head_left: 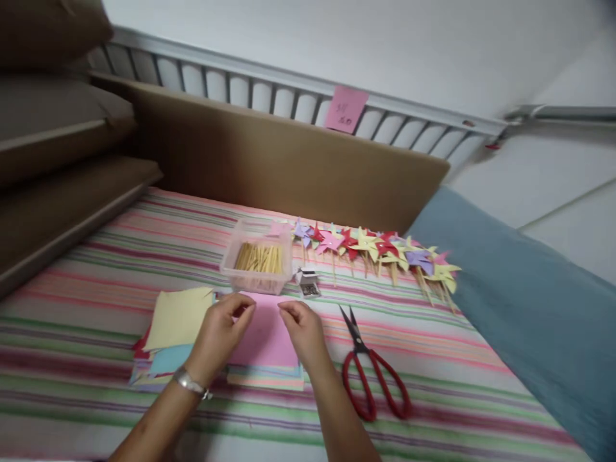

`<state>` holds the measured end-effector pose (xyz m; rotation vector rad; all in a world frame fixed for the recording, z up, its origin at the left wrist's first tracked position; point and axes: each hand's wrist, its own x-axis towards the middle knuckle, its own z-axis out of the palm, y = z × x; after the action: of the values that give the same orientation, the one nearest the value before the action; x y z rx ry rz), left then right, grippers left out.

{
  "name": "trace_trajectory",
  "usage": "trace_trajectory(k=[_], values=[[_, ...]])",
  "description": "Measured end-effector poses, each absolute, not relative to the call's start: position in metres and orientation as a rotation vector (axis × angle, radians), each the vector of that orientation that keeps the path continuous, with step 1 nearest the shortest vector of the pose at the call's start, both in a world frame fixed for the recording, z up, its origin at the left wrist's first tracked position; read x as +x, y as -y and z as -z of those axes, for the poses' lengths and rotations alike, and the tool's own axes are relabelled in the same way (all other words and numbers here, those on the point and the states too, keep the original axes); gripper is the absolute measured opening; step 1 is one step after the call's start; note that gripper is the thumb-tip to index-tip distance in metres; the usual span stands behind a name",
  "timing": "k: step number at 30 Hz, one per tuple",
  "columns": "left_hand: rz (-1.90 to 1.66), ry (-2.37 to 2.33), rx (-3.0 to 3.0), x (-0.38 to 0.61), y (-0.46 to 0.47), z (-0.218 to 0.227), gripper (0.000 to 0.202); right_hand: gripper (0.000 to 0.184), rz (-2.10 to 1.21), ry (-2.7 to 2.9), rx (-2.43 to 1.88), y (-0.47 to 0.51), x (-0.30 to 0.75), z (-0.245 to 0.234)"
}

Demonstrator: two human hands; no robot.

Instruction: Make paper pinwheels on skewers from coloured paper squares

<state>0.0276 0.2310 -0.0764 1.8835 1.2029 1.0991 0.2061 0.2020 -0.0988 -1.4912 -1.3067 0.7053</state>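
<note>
A pink paper square [266, 337] lies on top of a stack of coloured sheets [265, 376] on the striped cloth. My left hand [221, 333] pinches the pink sheet's far left corner, fingers closed. My right hand [303, 330] pinches its far right corner in the same way. A watch sits on my left wrist. Left of the hands lies a second pile of sheets topped by a yellow sheet [179, 316].
Red-handled scissors [373, 372] lie to the right of my right hand. A clear plastic box of wooden sticks [258, 258] stands behind the paper, with a small stapler-like box [308, 283] beside it. A row of finished paper pinwheels [380, 250] lies along the cardboard panel [269, 157]. Blue cloth [529, 308] covers the right.
</note>
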Motion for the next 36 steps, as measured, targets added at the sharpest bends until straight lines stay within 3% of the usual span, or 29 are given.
trace_trajectory(k=[5, 9, 20, 28, 36], values=[[-0.905, -1.440, 2.011, -0.039, -0.251, 0.064, 0.019, 0.016, -0.657, 1.510, -1.479, -0.199, 0.189, 0.101], [-0.736, -1.570, 2.049, -0.092, -0.256, 0.066, 0.034, 0.016, -0.633, 1.522, -1.503, -0.196, 0.186, 0.104], [-0.479, -1.444, 2.212, -0.085, -0.242, 0.079, 0.058, 0.015, -0.653, 1.559, -1.532, -0.193, 0.180, 0.111], [-0.372, -1.449, 2.154, -0.085, -0.245, 0.069, 0.057, 0.015, -0.669, 1.576, -1.552, -0.196, 0.184, 0.112], [-0.532, -1.392, 2.023, -0.095, -0.246, 0.077, 0.041, 0.015, -0.691, 1.583, -1.558, -0.196, 0.185, 0.116]])
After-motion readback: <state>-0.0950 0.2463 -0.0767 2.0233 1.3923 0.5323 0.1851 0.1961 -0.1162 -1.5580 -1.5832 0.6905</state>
